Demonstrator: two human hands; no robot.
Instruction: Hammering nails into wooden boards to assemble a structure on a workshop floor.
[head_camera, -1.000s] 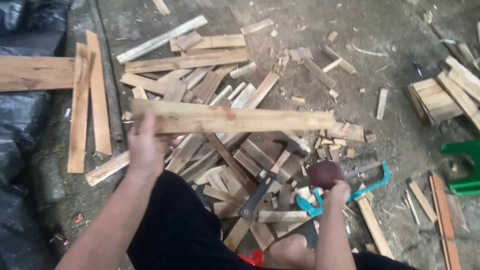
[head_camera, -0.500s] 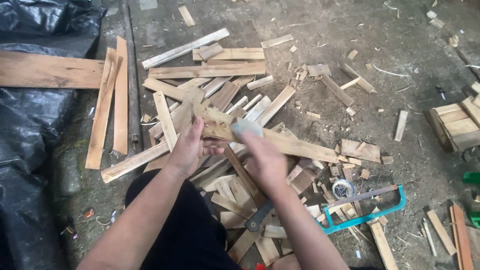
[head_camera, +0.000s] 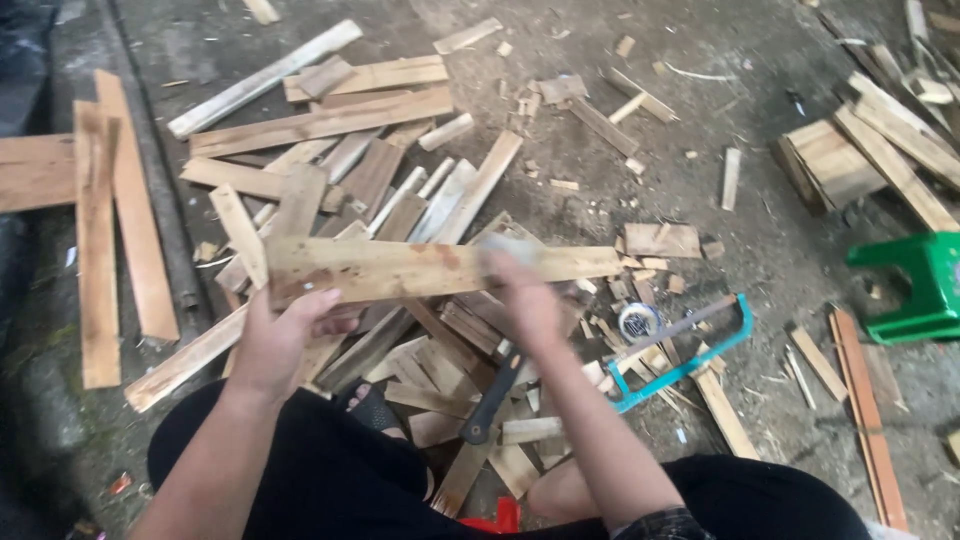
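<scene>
My left hand (head_camera: 285, 340) grips the left end of a long pale wooden plank (head_camera: 400, 268) and holds it level above a heap of wood offcuts (head_camera: 400, 190). My right hand (head_camera: 525, 295) is blurred by motion. It presses a small pale grey pad (head_camera: 505, 248) against the plank's right half. Below the plank, a black-handled tool (head_camera: 490, 400) lies among the scraps near my knees.
A teal-framed hacksaw (head_camera: 690, 360) and a small round tin (head_camera: 638, 320) lie on the floor to the right. A green plastic stool (head_camera: 915, 285) stands at the right edge, with stacked boards (head_camera: 830, 160) behind it. Long planks (head_camera: 100, 230) and a metal pipe (head_camera: 150, 170) lie to the left.
My right hand left the spot by the hacksaw and came up onto the plank with the grey pad. The plank stays in my left hand, now lower and closer to me.
</scene>
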